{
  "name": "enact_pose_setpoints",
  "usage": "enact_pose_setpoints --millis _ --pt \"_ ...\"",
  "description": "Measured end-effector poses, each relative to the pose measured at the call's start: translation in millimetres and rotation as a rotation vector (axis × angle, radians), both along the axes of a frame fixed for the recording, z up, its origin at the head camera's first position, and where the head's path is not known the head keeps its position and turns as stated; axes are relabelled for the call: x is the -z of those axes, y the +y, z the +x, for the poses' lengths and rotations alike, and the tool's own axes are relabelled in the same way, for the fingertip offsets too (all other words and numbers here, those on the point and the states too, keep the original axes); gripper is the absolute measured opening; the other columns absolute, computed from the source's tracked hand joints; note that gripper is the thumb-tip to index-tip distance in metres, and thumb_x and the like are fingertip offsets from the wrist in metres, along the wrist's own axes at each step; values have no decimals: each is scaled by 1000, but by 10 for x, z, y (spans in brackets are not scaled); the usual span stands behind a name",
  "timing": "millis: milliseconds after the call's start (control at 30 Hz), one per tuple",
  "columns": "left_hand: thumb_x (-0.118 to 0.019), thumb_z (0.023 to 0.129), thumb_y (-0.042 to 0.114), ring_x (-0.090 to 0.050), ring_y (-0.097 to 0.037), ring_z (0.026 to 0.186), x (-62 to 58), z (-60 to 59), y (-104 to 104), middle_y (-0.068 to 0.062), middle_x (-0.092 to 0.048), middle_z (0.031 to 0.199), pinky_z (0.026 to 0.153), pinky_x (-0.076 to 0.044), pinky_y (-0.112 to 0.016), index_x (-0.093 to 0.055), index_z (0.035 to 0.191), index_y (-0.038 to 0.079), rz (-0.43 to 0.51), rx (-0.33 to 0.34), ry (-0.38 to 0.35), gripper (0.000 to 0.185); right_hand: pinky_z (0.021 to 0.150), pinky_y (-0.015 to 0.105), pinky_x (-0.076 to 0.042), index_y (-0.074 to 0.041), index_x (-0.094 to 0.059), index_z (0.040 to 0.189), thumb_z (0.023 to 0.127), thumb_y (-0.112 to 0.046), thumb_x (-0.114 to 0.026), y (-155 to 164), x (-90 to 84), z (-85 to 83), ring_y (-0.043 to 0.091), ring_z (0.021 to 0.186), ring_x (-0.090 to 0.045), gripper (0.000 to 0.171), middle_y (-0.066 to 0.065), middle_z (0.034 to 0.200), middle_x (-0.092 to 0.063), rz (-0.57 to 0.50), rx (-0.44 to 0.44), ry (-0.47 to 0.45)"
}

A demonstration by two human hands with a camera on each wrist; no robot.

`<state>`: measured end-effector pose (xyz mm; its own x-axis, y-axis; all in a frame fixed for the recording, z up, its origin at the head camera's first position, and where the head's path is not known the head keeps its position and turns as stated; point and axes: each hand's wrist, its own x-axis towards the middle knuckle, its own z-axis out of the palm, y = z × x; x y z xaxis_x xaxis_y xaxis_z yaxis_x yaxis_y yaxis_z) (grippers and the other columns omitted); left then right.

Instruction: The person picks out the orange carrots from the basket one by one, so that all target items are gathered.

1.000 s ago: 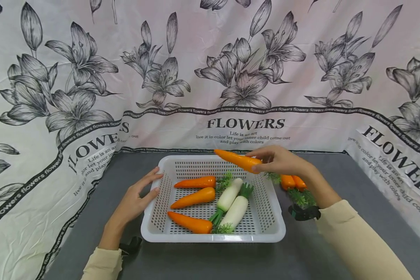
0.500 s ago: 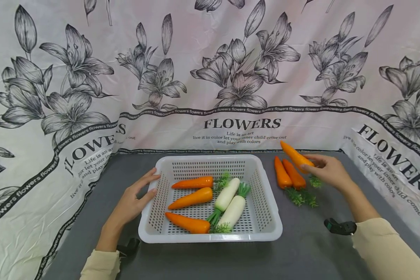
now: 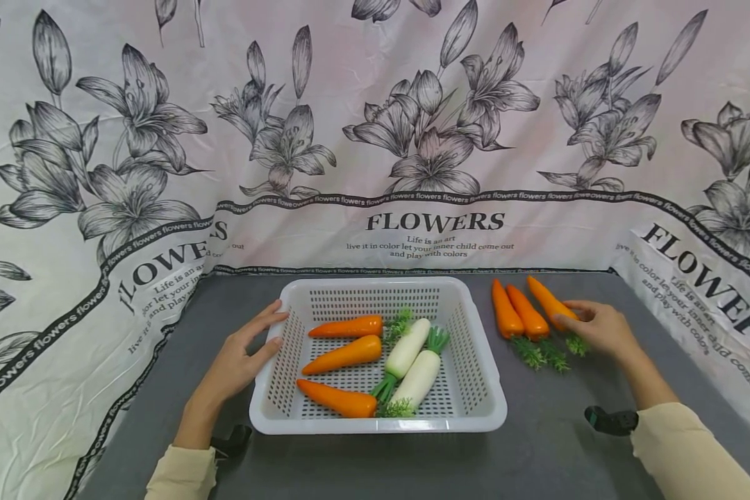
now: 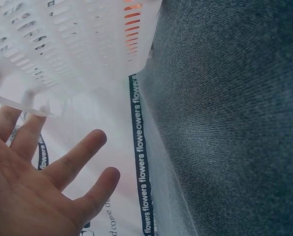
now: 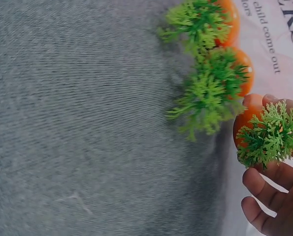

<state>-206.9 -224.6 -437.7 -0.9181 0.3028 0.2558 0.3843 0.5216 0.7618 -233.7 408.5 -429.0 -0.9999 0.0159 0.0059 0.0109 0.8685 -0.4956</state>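
Observation:
My right hand [image 3: 605,328] pinches a toy carrot [image 3: 547,298] by its thick end, at the right of the head view. Its feathery green top [image 5: 272,135] hangs beside my fingers in the right wrist view. Just left of it, two more carrots [image 3: 507,310] lie side by side on the grey table, tips pointing away. My left hand [image 3: 240,353] rests against the left rim of a white perforated basket [image 3: 378,425], its fingers spread and fairly straight. The left wrist view shows some fingertips behind the translucent rim.
Inside the basket lie three carrots [image 3: 342,353] on the left and two white radishes [image 3: 420,375] with green tops on the right. A floral-printed cloth [image 3: 437,239] stands behind and along both sides of the grey table [image 3: 537,444].
My right hand has carried its carrot from above the basket to the right, then lowered it beside the two carrots on the table. The left hand has stayed at the rim.

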Motion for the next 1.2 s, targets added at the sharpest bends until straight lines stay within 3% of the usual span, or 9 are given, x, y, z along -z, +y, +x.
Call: enact_pose_setpoints --millis 300,667,1200 --pt "-57 97 30 -27 -34 146 7 -1 7 7 -27 160 107 -29 -67 -49 141 29 2 -6 -3 45 61 30 -47 3 -51 136 93 -49 -57 -32 84 7 36 89 -65 68 35 116 -61 -15 -9 -9" --pt "-58 97 30 -27 -33 147 -5 1 10 7 -27 160 107 -31 -65 -48 141 29 11 -1 -10 45 63 33 -50 3 -50 136 93 -53 -53 -31 121 -16 45 99 -62 70 34 118 -62 7 -11 -18" --pt "-57 97 28 -26 -33 147 31 -17 -9 8 -26 160 107 -32 -65 -48 141 29 7 6 -2 45 79 53 -50 -1 -49 139 96 -55 -44 -34 20 6 49 110 -57 69 34 126 -57 -4 -10 -41"
